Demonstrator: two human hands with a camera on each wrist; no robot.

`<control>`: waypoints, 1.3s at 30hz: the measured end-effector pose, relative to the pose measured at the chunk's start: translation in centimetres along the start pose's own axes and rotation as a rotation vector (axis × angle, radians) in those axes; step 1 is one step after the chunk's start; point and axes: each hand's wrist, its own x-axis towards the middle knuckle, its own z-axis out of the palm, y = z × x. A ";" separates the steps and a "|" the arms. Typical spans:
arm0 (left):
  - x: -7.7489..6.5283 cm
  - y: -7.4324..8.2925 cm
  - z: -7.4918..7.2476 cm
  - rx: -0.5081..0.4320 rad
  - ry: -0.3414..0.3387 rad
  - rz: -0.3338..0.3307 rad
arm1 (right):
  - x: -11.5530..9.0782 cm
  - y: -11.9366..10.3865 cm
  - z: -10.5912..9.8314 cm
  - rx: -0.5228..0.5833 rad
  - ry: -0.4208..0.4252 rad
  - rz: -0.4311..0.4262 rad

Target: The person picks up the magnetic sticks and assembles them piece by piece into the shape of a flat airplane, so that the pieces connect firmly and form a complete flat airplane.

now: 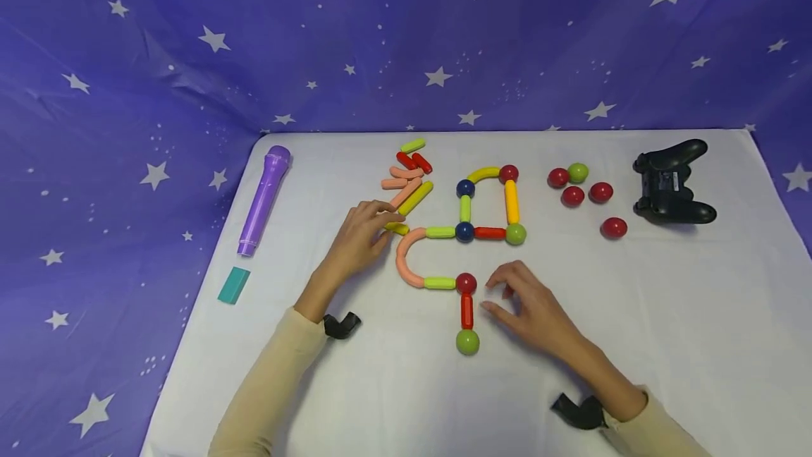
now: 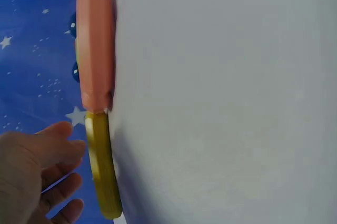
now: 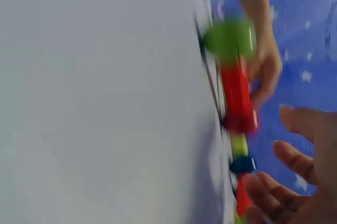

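Note:
On the white table lies a connected figure of magnetic sticks and balls. My left hand (image 1: 361,238) hovers at a curved yellow stick (image 2: 103,166), its relaxed fingertips close beside the stick in the left wrist view. That stick's end meets the curved pink stick (image 1: 403,259). My right hand (image 1: 533,305) stands with spread, bent fingers to the right of a red ball (image 1: 466,283), holding nothing. From this ball a red stick (image 1: 466,312) runs down to a green ball (image 1: 468,342). Above, a loop of sticks joins blue balls (image 1: 465,232), a red one and a green one.
Loose pink, yellow, red and green sticks (image 1: 412,196) lie beyond my left hand. Several red balls (image 1: 600,192) and a green one sit at the right, beside a black game controller (image 1: 672,182). At the left are a purple microphone (image 1: 265,199) and a teal block (image 1: 234,285).

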 end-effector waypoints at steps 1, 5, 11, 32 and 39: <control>0.3 -0.4 0.0 0.037 -0.034 0.021 | 0.8 0.6 -0.5 -0.030 0.040 -0.003; 1.4 -1.3 0.2 0.079 -0.145 0.031 | 4.0 2.9 -2.4 -0.112 0.134 0.022; 2.4 -1.7 0.1 0.094 -0.222 -0.025 | 6.9 6.0 -3.4 -0.068 0.016 0.088; 4.8 -2.2 -0.8 0.107 -0.369 -0.010 | 8.0 8.1 -3.3 -0.018 -0.010 0.058; 6.3 -3.1 -2.0 0.077 -0.310 -0.041 | 8.2 8.0 -3.4 -0.028 -0.011 0.071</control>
